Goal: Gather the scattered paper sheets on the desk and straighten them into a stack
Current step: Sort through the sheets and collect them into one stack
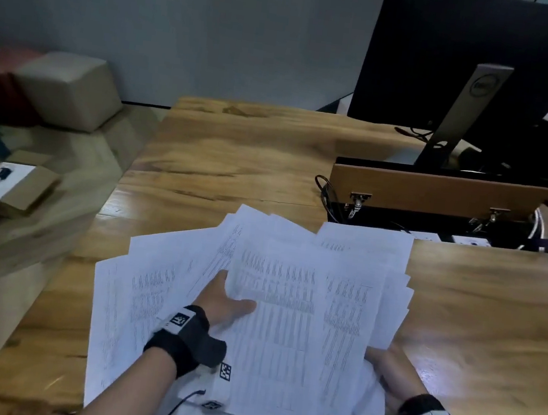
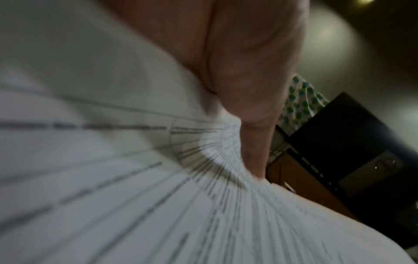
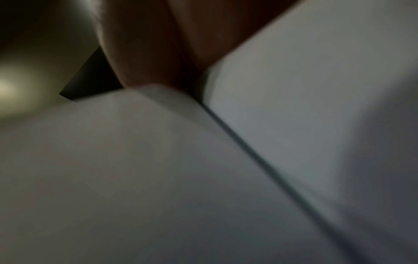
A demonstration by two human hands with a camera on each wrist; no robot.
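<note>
Several white printed paper sheets lie fanned and overlapping on the wooden desk, near its front edge. My left hand holds the top sheets from the left: the thumb lies on the printed page and the fingers go under it. In the left wrist view the thumb presses blurred printed paper sheets. My right hand grips the right side of the pile low down, its fingers hidden under the sheets. The right wrist view shows fingers against plain white paper.
A black monitor on a stand is at the back right, behind a raised wooden flap with cables and sockets. Cardboard boxes and cushioned cubes sit on the floor to the left.
</note>
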